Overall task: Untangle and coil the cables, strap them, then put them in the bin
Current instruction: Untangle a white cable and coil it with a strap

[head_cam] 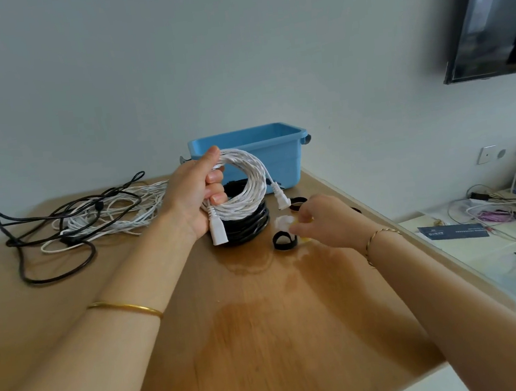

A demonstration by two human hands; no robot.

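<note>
Bin (277, 152) behind coil (251, 232); tangle (78, 220) left of coil; strap (283, 240) right.

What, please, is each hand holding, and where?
The left hand grips the white coil round its left side, fingers through the loop. The right hand pinches a small white piece, too blurred to name.

A black coil (249, 232) sits largely hidden behind the white coil (248, 172) gripped in the left hand (193, 195), which also screens the lower left corner of the blue bin (280, 151); the bin's inside is out of sight. The pale scrap (282, 223) pinched by the right hand (323, 220) is too blurred to identify. The wall screen (492, 17) is cut by the top and right edges, the table (265, 338) by the left and bottom edges, and the clutter (500, 214) at far right cannot be made out.
</note>
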